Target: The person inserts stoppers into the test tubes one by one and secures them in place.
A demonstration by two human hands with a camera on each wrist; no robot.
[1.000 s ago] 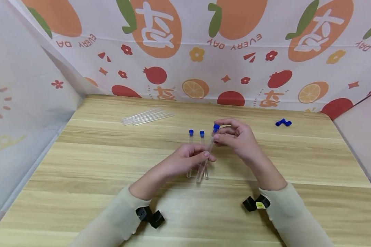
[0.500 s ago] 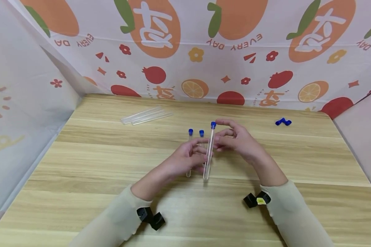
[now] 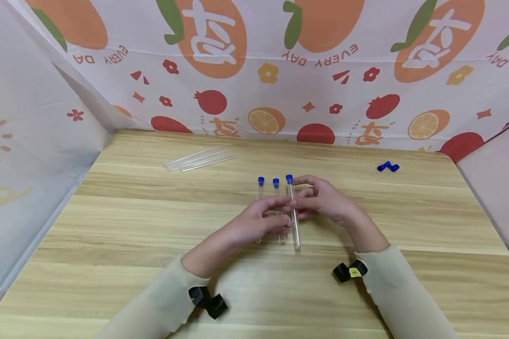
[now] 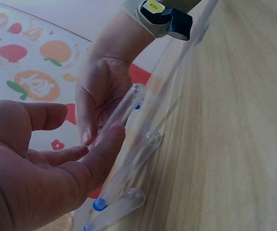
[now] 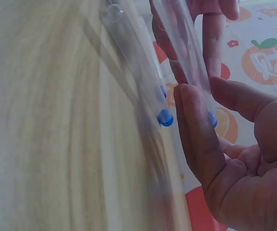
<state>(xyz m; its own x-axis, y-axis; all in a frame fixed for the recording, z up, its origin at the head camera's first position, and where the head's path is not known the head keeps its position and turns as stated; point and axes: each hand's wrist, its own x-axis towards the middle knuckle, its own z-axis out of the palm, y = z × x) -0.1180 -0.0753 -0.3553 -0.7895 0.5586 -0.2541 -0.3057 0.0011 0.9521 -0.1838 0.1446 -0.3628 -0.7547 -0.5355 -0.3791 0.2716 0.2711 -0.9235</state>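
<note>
In the head view, my right hand (image 3: 328,202) pinches a clear test tube (image 3: 296,230) with a blue cap (image 3: 289,179) between thumb and fingers. The tube leans slightly over the table, cap end away from me. My left hand (image 3: 258,219) reaches in from the left, fingers fairly straight and tips at the tube's side; whether they bear on it is hard to tell. Under and beyond that hand lie two more capped test tubes, a left one (image 3: 260,190) and a middle one (image 3: 276,192), partly hidden by it. The right wrist view shows the pinched tube (image 5: 189,53) between the right fingers.
Several clear tubes without caps (image 3: 200,159) lie in a bundle at the back left. Loose blue caps (image 3: 388,166) sit together at the back right. A fruit-print cloth (image 3: 254,70) rises behind the wooden table (image 3: 110,226).
The tube has turned from leaning across the middle tube to lying right of it, its bottom end swinging right. My left hand has loosened from its earlier pinch; my right hand has come slightly nearer.
</note>
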